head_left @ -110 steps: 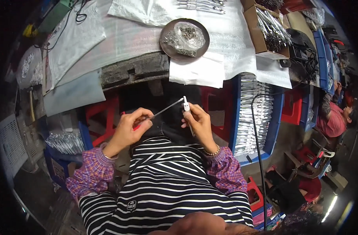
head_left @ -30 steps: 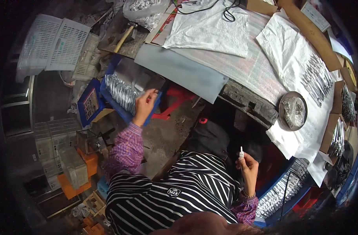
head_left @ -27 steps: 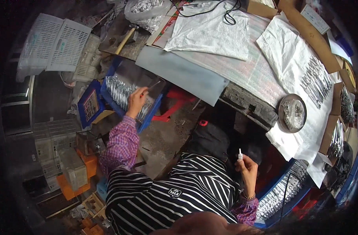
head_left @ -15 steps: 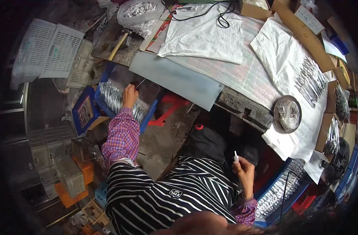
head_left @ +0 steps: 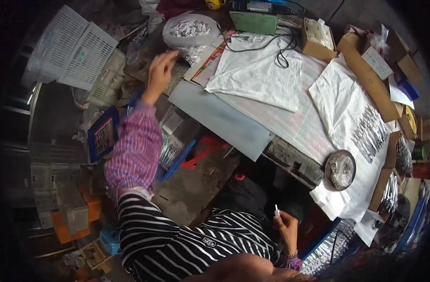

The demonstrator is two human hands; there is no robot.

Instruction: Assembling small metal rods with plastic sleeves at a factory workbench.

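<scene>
My left hand point(head_left: 161, 74) is stretched out over the far left corner of the bench, fingers apart, with nothing visible in it. Just beyond its fingertips lies a clear plastic bag point(head_left: 190, 29) full of small silvery-white pieces. Below my left forearm, a blue tray point(head_left: 179, 162) contains slim shiny metal parts point(head_left: 169, 151), partly hidden by the sleeve. Close to my lap, my right hand point(head_left: 287, 226) pinches a small white piece point(head_left: 277, 212) with a thin tip pointing up.
A grey board point(head_left: 219, 120) lies along the bench's near edge, with white cloth point(head_left: 259, 70) behind it. To the right are a round dish point(head_left: 340, 170), rows of metal parts point(head_left: 369, 134) and cardboard boxes point(head_left: 384, 197). White plastic baskets point(head_left: 88, 58) stand at far left.
My left hand has left the blue tray and moved up and away toward the plastic bag. The thin metal piece seen in it before no longer shows. My right hand keeps the white piece.
</scene>
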